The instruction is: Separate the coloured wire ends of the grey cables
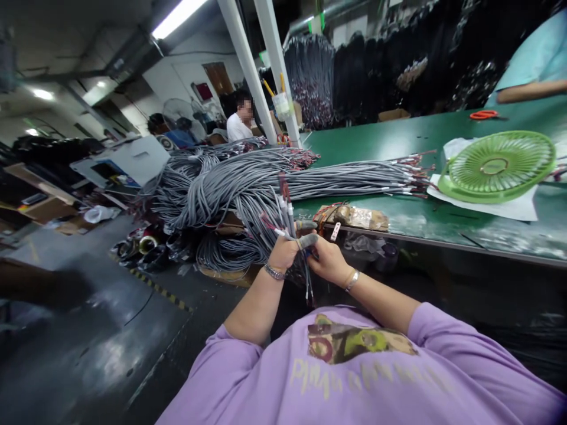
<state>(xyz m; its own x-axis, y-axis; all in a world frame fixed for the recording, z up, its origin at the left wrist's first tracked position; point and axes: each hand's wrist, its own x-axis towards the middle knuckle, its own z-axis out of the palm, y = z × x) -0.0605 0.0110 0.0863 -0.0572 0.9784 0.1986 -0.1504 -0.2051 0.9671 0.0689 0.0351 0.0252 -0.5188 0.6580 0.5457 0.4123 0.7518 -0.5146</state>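
Note:
My left hand (286,251) is closed around a bunch of grey cables (286,215), whose stripped ends with reddish wires stick up above it. Close beside it, my right hand (326,258) is closed at the same bunch, its fingertips partly hidden. Grey coverings show on some of the fingers. Thin cable ends hang down below both hands. Just behind them, a large pile of grey cables (221,183) lies over the bench, and one bundle (354,180) stretches right across the green top.
A green fan (498,165) lies on white paper at the right of the green bench (354,141). Orange scissors (484,114) lie behind it. A taped brownish bundle (354,217) sits at the near edge. Two people are beyond the bench.

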